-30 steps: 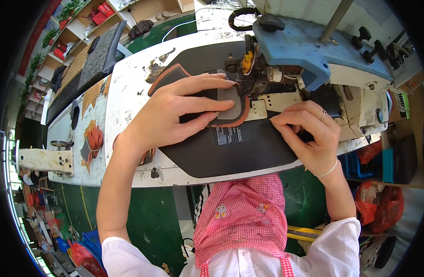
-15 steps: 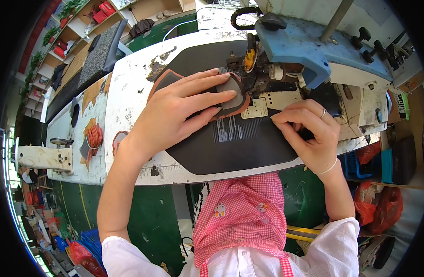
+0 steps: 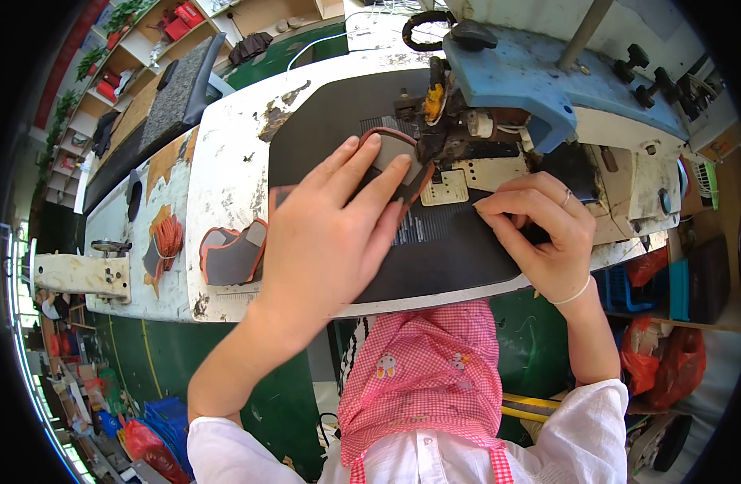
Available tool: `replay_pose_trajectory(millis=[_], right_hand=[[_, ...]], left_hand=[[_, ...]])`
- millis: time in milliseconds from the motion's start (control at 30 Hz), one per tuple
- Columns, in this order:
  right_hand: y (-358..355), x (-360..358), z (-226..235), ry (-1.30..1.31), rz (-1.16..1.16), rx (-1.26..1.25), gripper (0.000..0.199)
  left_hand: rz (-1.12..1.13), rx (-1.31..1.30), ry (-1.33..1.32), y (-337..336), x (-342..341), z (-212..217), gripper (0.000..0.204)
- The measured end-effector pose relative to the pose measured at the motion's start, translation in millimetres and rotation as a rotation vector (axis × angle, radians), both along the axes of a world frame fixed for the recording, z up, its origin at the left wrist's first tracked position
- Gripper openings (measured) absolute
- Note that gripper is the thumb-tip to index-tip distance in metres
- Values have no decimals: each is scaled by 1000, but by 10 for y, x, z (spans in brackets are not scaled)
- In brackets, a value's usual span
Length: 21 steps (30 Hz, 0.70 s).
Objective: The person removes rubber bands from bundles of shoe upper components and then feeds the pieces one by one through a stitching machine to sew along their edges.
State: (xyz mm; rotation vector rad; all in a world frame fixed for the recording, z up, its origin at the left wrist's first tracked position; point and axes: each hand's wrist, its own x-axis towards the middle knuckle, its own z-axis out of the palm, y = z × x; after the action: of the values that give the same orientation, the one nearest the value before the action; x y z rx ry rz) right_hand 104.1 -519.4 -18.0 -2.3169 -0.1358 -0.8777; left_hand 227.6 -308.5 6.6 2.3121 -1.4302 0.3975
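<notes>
A grey shoe-upper-like piece (image 3: 396, 149) with a reddish-brown bound edge lies flat beside the sewing machine's (image 3: 507, 73) needle area. My left hand (image 3: 330, 222) rests on it, fingers stretched and slightly spread, covering much of it. Its right edge reaches the pale needle plate (image 3: 445, 190). To the right of that plate, my right hand (image 3: 544, 230) is closed in a pinch, thumb against forefinger, just above the black work surface (image 3: 459, 262). Whatever it may pinch is too small to make out. A similar grey piece (image 3: 233, 256) with orange-red edging lies left of my left wrist.
A bundle of orange-red edged pieces (image 3: 168, 239) lies on the neighbouring table at left, near a pale machine arm (image 3: 80, 274). The blue machine head overhangs the far right. Red plastic bags (image 3: 678, 367) and a blue basket (image 3: 624, 290) stand at lower right.
My left hand has swung nearer to me and turned, its fingers now pointing farther away. The grey piece has turned with it, uncovering the second piece at left. My right hand stays put.
</notes>
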Motion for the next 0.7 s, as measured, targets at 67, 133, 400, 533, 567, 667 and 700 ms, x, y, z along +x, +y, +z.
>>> replay_pose_trajectory(millis=[67,133,400,533,567,667,700], right_hand=[[6,-9,-9,5,0,9,20],[6,-14,-3,10,-3,16,20],[2,0,-3,-15,6,0,20],[-1,10,-3,-14,16,-6,20],[2,7,-1,-16,16,-1,20],[0,2,-4,-13,9,-6,20],[0,0,-3,-14,9,-9,20]], left_hand=[[95,3,31,-24,-146,12,40],[104,20,23,-30,-252,64,39],[153,49,9,-32,-433,55,43],[170,59,7,-44,-450,45,45],[177,48,-14,-51,-452,28,44],[175,26,-27,-81,-386,3,44],[173,20,-25,-86,-358,5,43]])
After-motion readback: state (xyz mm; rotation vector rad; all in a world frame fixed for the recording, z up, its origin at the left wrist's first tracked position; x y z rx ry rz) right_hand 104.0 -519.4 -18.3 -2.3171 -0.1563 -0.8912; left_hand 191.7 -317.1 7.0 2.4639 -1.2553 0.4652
